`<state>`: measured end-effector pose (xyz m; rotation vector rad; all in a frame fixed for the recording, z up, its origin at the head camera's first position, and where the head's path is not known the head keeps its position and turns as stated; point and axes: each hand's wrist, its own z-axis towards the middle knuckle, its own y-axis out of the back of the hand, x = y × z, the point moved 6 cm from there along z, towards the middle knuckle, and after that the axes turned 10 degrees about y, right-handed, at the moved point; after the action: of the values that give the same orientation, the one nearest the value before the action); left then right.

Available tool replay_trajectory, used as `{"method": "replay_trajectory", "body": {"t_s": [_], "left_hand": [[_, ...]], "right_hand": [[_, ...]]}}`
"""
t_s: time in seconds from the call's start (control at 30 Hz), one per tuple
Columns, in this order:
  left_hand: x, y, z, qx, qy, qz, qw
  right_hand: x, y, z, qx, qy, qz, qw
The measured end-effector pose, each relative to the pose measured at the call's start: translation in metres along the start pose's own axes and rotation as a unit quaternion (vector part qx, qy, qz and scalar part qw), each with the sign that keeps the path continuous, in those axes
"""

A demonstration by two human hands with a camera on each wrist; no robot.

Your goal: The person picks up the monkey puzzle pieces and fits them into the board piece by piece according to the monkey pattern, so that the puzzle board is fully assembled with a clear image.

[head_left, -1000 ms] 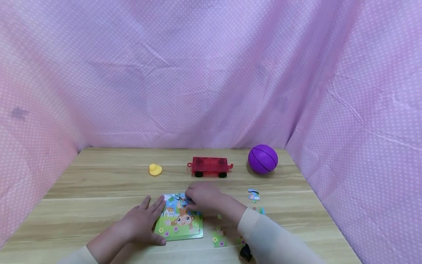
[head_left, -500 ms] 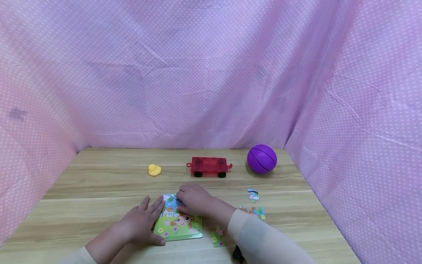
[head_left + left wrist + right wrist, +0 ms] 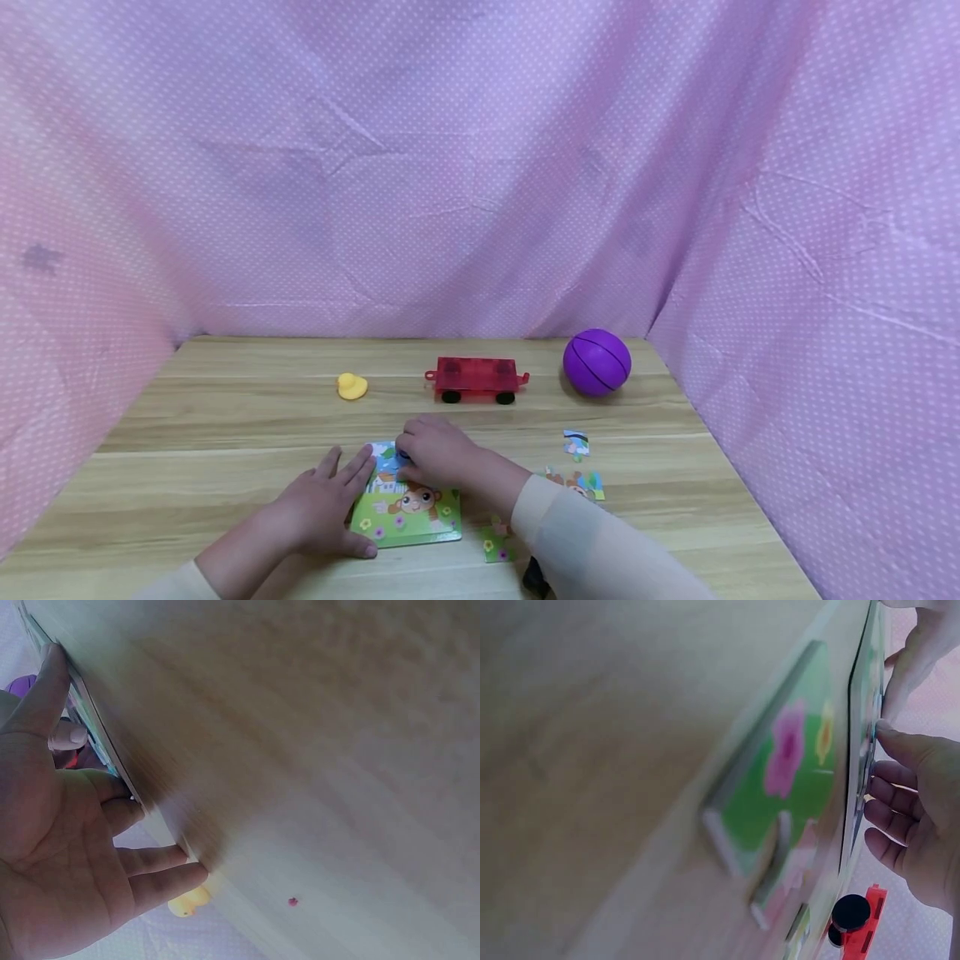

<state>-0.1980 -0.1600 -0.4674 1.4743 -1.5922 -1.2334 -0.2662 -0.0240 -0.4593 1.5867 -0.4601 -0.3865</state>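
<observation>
A jigsaw puzzle (image 3: 414, 527) with a monkey picture lies in a tray on the table. My left hand (image 3: 321, 505) rests along its left side, fingers spread, its thumb (image 3: 46, 690) at the near corner and other fingertips touching the table beyond. Over the upper part of the puzzle, my right hand (image 3: 437, 452) has its fingers curled and pinches a small puzzle piece (image 3: 403, 457), mostly hidden under the fingertips. In the right wrist view, that hand's thumb and fingertips meet the puzzle surface. A loose green puzzle piece (image 3: 787, 761) with a pink flower lies nearby.
More loose pieces lie to the right: a blue one (image 3: 577, 444) and a monkey-patterned one (image 3: 589, 484). Behind the puzzle stand a yellow duck (image 3: 352, 387), a red wheeled wagon (image 3: 477, 380) and a purple ball (image 3: 597, 363). Polka-dot cloth (image 3: 480, 208) surrounds the wooden table.
My right hand has shifted left over the upper puzzle with the piece, then nearly stopped. Its forearm now uncovers the monkey-patterned loose piece. My left hand has stayed in place.
</observation>
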Motion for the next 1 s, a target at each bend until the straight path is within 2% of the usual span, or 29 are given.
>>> {"method": "replay_trajectory", "body": {"t_s": [0.33,0.67,1.0], "left_hand": [[-0.0002,-0.0009,0.0001,-0.01,-0.004,-0.003,0.9999],[-0.0002,0.0006,-0.0021,-0.021,-0.009,-0.006,0.9997],[-0.0016,0.0016,-0.0019,-0.017,-0.032,-0.001,0.9994]], "right_hand": [[-0.0022,-0.0014,0.0043,-0.009,-0.024,0.02,0.9995],[0.0002,-0.0004,0.0069,-0.018,-0.001,-0.008,0.9998],[-0.0026,-0.0036,0.0085,-0.017,0.012,0.002,0.9998]]}}
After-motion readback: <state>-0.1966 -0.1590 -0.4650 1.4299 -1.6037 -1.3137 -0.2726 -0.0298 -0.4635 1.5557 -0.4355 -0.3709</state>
